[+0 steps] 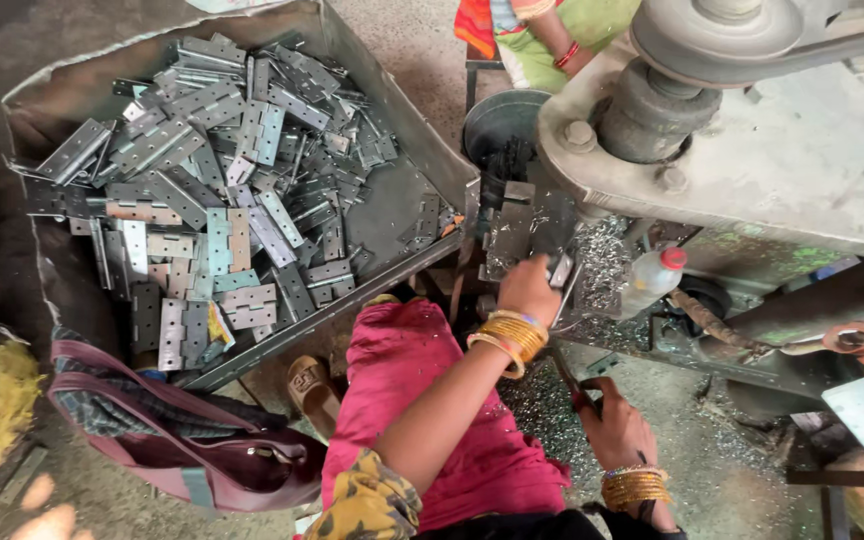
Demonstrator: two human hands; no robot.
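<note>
Feeding a flat grey metal hinge (pixel 559 268) under the drill press, your left hand (pixel 529 290) fingers pinch it; your right hand (pixel 614 428) grips the red-handled lever (pixel 574 385), ready to pull next

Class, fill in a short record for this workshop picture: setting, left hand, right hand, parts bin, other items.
Setting: a seated person at a grey drilling machine
Left hand: holds a metal hinge at the machine
Right hand: grips a lever handle
Parts bin: metal tray heaped with hinges
Other items: metal shavings, plastic bottle with red cap, maroon bag, another person's hand beyond the machine
</note>
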